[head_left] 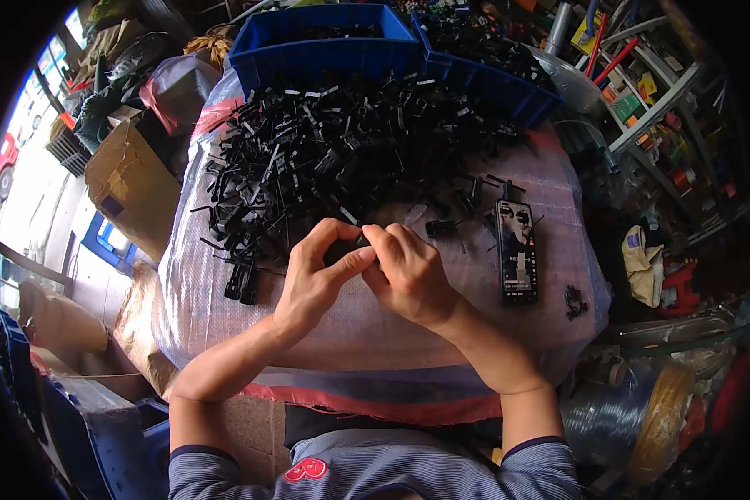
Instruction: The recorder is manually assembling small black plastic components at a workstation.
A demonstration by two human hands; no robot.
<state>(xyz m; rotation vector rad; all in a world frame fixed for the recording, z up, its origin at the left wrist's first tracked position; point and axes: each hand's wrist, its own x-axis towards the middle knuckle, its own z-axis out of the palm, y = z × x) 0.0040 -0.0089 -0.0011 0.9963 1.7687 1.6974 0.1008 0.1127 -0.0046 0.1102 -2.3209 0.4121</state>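
Observation:
My left hand [318, 271] and my right hand [408, 271] meet at the middle of a big white woven sack [342, 325]. Together they pinch a small black plastic part [360, 242] between thumbs and fingertips; most of it is hidden by my fingers. Just beyond the hands lies a large heap of black plastic parts [342, 142], spread over the far half of the sack. A few loose black pieces [243, 282] lie to the left of my left hand.
A smartphone [516, 250] lies screen up on the sack, right of my right hand. Two blue plastic bins [325, 46] with more black parts stand behind the heap. Cardboard boxes [129, 187] and bags crowd the left; shelves with clutter stand right.

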